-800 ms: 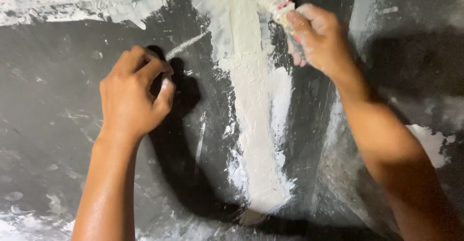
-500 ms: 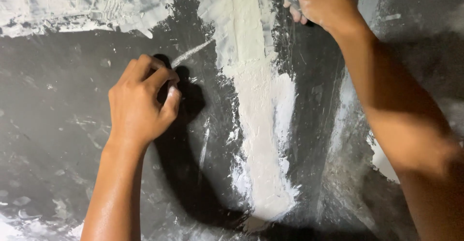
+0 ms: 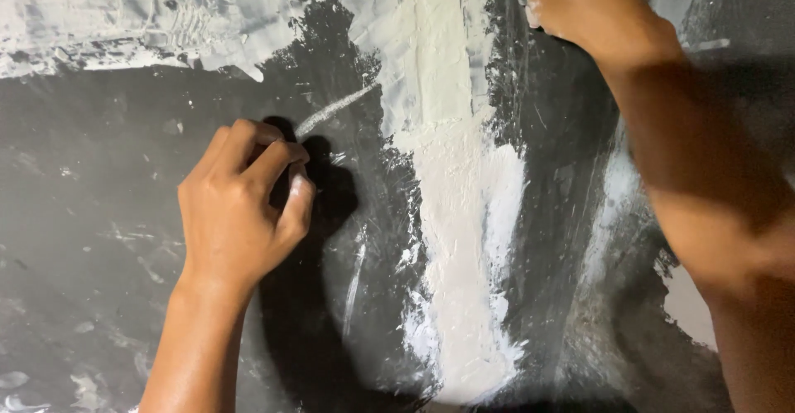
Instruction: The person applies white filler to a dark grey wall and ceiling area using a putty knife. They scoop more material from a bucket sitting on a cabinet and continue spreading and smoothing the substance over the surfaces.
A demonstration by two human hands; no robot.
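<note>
Bracing against the dark wall [image 3: 99,239], the left hand [image 3: 240,206] sits at about nine o'clock in the head view, its fingers curled into a loose fist with the knuckles and thumb side leaning on the surface. Nothing shows inside the curl, so whether it pinches anything is beyond what I can tell; the pose reads as a steadying prop while the other arm reaches high. Its shadow falls just to the right, toward the centre.

Up at one o'clock, the right hand [image 3: 580,3] is partly cut off by the top edge. Its fingers are bent around something pale and smeared at the very edge of view, likely a tool or a lump of filler, but too little of it shows to name it. The forearm runs down to four o'clock, and the hand presses at the head of the white plaster band [image 3: 464,239].

That band runs from twelve o'clock down to six, thick and wet-looking through the middle and feathering out at the bottom. A broader plastered patch [image 3: 124,24] spreads across ten to eleven o'clock, with a thin stray streak [image 3: 335,108] just above the left hand.
</note>
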